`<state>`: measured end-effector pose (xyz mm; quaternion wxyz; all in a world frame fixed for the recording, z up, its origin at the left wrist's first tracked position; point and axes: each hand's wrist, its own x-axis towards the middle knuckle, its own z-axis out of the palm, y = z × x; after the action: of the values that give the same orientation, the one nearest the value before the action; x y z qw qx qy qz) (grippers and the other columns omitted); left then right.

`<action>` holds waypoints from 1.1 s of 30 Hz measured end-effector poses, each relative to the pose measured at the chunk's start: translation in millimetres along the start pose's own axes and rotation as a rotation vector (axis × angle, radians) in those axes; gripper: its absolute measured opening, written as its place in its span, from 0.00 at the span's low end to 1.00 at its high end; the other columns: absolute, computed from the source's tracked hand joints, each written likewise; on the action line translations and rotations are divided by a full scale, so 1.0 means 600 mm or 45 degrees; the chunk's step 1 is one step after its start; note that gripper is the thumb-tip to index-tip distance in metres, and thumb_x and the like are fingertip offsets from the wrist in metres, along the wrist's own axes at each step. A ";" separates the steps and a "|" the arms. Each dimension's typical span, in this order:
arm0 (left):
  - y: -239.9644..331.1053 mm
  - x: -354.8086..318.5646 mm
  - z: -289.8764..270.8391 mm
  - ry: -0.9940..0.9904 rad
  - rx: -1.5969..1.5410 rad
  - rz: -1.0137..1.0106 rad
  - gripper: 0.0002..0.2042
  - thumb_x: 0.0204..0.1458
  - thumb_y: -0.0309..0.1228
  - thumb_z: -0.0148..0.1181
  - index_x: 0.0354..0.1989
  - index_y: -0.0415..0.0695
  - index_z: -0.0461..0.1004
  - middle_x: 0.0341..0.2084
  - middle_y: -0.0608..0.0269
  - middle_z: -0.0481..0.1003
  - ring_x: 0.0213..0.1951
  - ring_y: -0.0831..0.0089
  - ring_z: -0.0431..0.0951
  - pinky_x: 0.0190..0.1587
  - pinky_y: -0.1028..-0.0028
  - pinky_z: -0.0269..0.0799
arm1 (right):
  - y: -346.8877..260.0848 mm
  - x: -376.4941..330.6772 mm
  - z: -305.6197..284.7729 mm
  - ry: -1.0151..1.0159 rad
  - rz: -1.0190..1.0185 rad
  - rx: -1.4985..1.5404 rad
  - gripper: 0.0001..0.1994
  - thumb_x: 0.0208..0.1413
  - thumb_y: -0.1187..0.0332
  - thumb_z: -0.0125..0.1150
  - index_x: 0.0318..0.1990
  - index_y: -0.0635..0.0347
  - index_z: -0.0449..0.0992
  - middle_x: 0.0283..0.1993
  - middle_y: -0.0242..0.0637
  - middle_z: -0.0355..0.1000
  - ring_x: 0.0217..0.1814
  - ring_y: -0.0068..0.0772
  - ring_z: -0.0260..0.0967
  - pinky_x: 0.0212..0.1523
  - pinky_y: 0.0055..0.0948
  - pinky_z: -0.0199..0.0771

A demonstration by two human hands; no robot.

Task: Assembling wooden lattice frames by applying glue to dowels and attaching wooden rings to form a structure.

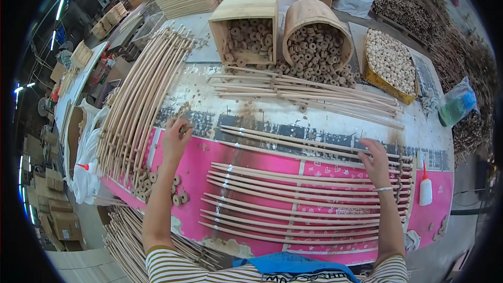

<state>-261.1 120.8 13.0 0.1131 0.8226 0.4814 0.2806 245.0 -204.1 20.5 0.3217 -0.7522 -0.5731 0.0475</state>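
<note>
My left hand point(176, 137) is raised over the left end of the pink sheet, fingers curled around a small brown wooden ring point(185, 129). Toward the right, my right hand point(375, 160) pinches a long thin wooden rod point(298, 143) close to its right end. Several more pale rods point(293, 200) lie side by side below it. Their right ends carry brown rings point(404, 180) along a strip at the right. Loose wooden rings point(177, 198) are scattered beside my left forearm, next to a slanting stack of rods point(139, 105) with rings on their lower ends.
At the back stand a square wooden box point(245, 6) and a round wooden tub point(313, 14), both holding rings. A yellow tray point(389, 88) of pale balls sits right of them. A white glue bottle point(425, 191) with red tip stands at right; another red-tipped bottle point(90, 167) is at left.
</note>
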 end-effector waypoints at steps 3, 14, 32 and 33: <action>0.020 -0.055 0.003 -0.071 0.057 -0.084 0.09 0.54 0.27 0.66 0.43 0.46 0.77 0.49 0.61 0.74 0.38 0.60 0.81 0.38 0.66 0.77 | 0.028 0.001 0.024 -0.049 -0.077 -0.034 0.15 0.53 0.74 0.68 0.49 0.60 0.80 0.45 0.41 0.77 0.49 0.49 0.72 0.53 0.43 0.72; 0.053 -0.078 0.010 0.148 0.393 -0.092 0.07 0.57 0.31 0.65 0.42 0.48 0.84 0.59 0.60 0.75 0.48 0.56 0.80 0.46 0.59 0.77 | 0.048 0.019 0.036 -0.220 0.082 0.092 0.06 0.53 0.74 0.69 0.39 0.64 0.82 0.36 0.39 0.73 0.43 0.42 0.71 0.47 0.36 0.73; 0.095 0.008 0.146 0.235 -0.792 -0.515 0.10 0.54 0.25 0.67 0.45 0.42 0.82 0.26 0.66 0.79 0.27 0.79 0.76 0.32 0.74 0.73 | 0.053 0.009 0.028 -0.067 0.102 0.467 0.04 0.59 0.78 0.64 0.40 0.67 0.79 0.36 0.41 0.76 0.37 0.35 0.76 0.42 0.30 0.77; 0.100 0.007 0.145 0.241 -0.738 -0.489 0.10 0.54 0.25 0.67 0.44 0.42 0.82 0.25 0.66 0.79 0.27 0.79 0.76 0.32 0.74 0.73 | 0.052 0.009 0.026 -0.068 0.103 0.468 0.04 0.59 0.78 0.64 0.40 0.67 0.79 0.36 0.41 0.76 0.37 0.35 0.76 0.42 0.30 0.77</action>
<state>-166.0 101.0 -29.1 0.3471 0.6214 0.5359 0.4541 265.5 -196.7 -7.1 0.4360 -0.7017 -0.5325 0.1842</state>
